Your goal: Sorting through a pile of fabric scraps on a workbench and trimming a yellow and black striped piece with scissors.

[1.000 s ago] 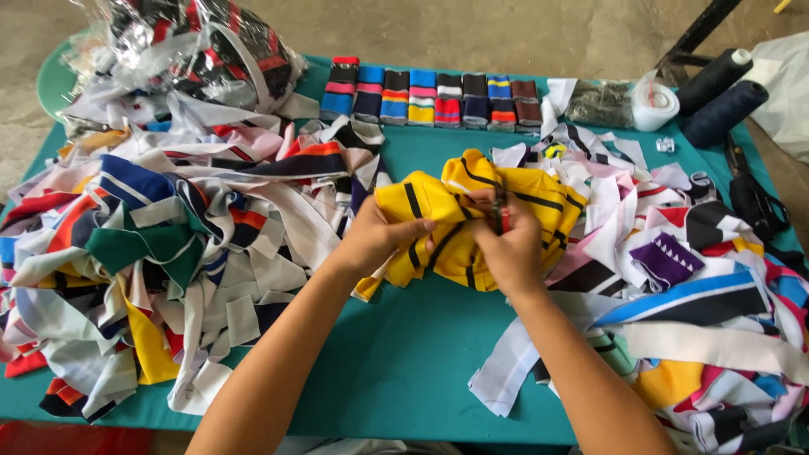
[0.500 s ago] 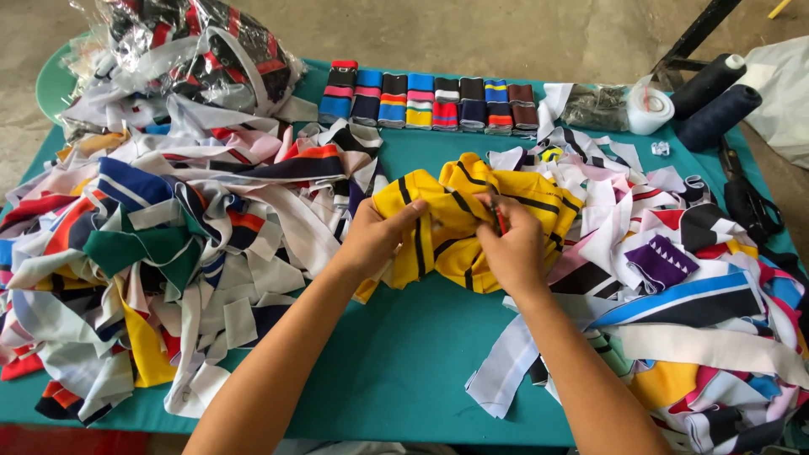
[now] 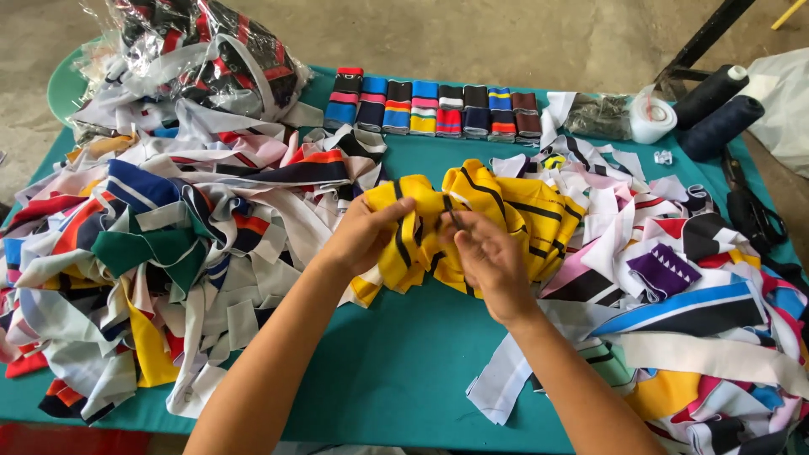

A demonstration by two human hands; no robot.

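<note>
A bunch of yellow knit collars with black stripes (image 3: 506, 211) lies at the middle of the teal table (image 3: 396, 371). My left hand (image 3: 358, 236) grips the left end of the bunch, thumb on top. My right hand (image 3: 489, 257) pinches a fold of the same yellow fabric next to it, fingers bent; whether a small tool sits between them I cannot tell. Both forearms reach in from the bottom edge.
Heaps of mixed striped collar strips cover the left (image 3: 143, 253) and right (image 3: 699, 320) of the table. A row of folded striped cuffs (image 3: 434, 109) lines the far edge. A plastic bag of strips (image 3: 202, 50), dark thread cones (image 3: 716, 105), tape roll (image 3: 653, 118) and black scissors (image 3: 754, 211) lie behind.
The red-handled tool seen at my right fingertips earlier no longer shows. Both hands have shifted slightly left on the yellow bunch and regripped it.
</note>
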